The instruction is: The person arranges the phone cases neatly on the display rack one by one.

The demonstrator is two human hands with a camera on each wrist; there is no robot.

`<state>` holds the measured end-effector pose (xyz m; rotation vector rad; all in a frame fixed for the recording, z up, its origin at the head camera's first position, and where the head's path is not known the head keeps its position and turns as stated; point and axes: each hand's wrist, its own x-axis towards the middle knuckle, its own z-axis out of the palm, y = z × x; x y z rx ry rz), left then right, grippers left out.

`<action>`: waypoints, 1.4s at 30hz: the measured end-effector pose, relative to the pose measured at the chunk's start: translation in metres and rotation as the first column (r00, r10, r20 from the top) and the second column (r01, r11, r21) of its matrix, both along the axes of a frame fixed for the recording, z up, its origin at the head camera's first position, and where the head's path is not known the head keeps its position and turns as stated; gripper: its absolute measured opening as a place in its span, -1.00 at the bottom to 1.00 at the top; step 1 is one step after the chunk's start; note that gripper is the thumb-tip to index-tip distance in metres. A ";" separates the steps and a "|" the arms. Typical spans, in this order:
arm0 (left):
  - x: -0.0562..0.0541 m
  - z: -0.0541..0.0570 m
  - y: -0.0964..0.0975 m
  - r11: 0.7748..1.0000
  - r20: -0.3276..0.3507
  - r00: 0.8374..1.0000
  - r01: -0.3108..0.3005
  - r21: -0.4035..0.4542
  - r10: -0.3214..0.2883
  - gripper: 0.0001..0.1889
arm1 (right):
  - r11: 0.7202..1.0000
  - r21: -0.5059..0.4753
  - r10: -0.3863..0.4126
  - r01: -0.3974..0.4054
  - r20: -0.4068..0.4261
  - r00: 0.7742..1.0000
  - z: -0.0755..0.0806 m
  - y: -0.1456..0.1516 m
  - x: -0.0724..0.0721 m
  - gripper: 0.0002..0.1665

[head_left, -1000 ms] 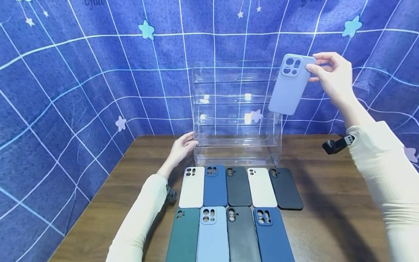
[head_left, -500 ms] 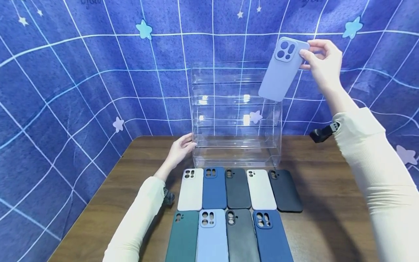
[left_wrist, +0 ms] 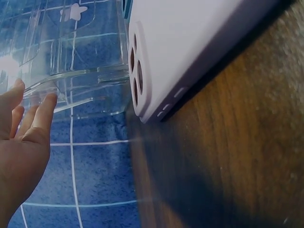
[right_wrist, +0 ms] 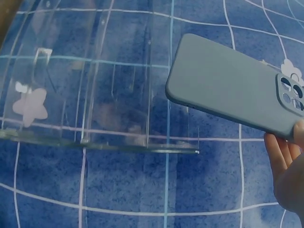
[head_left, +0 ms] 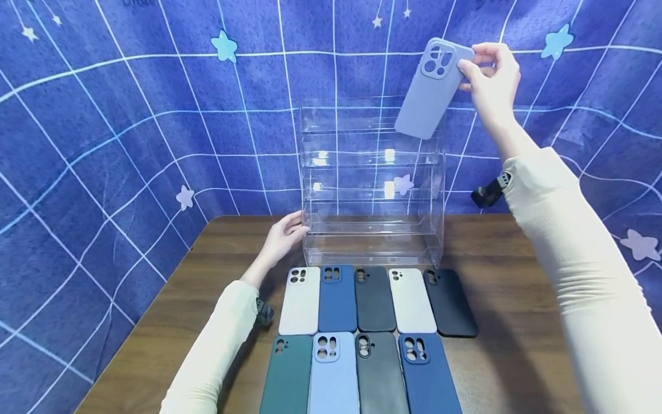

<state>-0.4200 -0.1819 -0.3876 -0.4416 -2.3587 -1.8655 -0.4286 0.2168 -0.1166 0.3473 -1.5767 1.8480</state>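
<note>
In the head view my right hand (head_left: 493, 80) holds a lavender-blue phone case (head_left: 429, 92) by its upper right edge, thumb on the back face, fingers behind. The case is tilted, its camera cutouts up, in front of the top tier of a clear tiered display rack (head_left: 372, 226). The right wrist view shows the case (right_wrist: 223, 80) apart from the rack (right_wrist: 142, 148). My left hand (head_left: 279, 238) rests its fingertips against the rack's left side, low down. In the left wrist view the left hand (left_wrist: 28, 147) has its fingers extended against the clear plastic.
Phone cases lie in two rows before the rack: a white case (head_left: 300, 305), a navy case (head_left: 338, 305), a black case (head_left: 457, 307), a green case (head_left: 287, 374), a light blue case (head_left: 335, 385) and several others. A blue star-patterned cloth (head_left: 248, 149) hangs behind the wooden table (head_left: 170, 316).
My right hand has carried the lavender-blue case up and to the left, from beside the rack's right side to its top right part. The left hand stays at the rack's side.
</note>
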 end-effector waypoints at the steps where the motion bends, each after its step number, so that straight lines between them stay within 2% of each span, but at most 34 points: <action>1: -0.001 0.001 0.000 1.000 -0.005 1.000 -0.001 -0.001 0.001 -0.41 | 1.000 -0.003 -0.005 0.005 0.003 1.000 0.002 -0.001 -0.002 -0.73; 7: -0.002 0.005 0.000 1.000 0.002 1.000 0.004 -0.011 -0.004 -0.41 | 1.000 -0.021 -0.019 0.020 0.025 0.999 0.015 -0.010 -0.013 -0.72; 17: 0.001 0.002 -0.001 1.000 0.008 1.000 0.014 -0.027 -0.014 -0.41 | 0.995 0.047 -0.083 0.083 0.004 0.997 0.023 -0.025 -0.029 -0.73; 21: 0.002 0.002 -0.002 0.999 0.001 1.000 0.021 -0.025 -0.021 -0.40 | 0.992 0.068 -0.106 0.105 0.000 0.994 0.023 -0.028 -0.036 -0.74; 29: 0.002 -0.001 -0.001 1.000 0.017 1.000 0.012 -0.016 -0.012 -0.42 | 0.992 0.074 -0.104 0.102 0.030 0.994 0.016 -0.029 -0.049 -0.74; 33: 0.000 -0.005 0.000 1.000 0.013 1.000 0.009 0.004 -0.009 -0.43 | 0.996 0.053 -0.080 0.078 0.042 0.996 0.013 -0.031 -0.056 -0.76; 38: -0.002 -0.006 0.000 1.000 -0.008 1.000 0.016 0.005 -0.016 -0.43 | 0.999 -0.044 -0.029 0.032 0.070 0.997 0.012 -0.035 -0.065 -0.84; 42: -0.002 -0.007 -0.002 1.000 -0.008 1.000 0.021 0.001 -0.021 -0.43 | 0.994 -0.106 0.014 -0.003 0.097 0.995 0.011 -0.041 -0.071 -0.81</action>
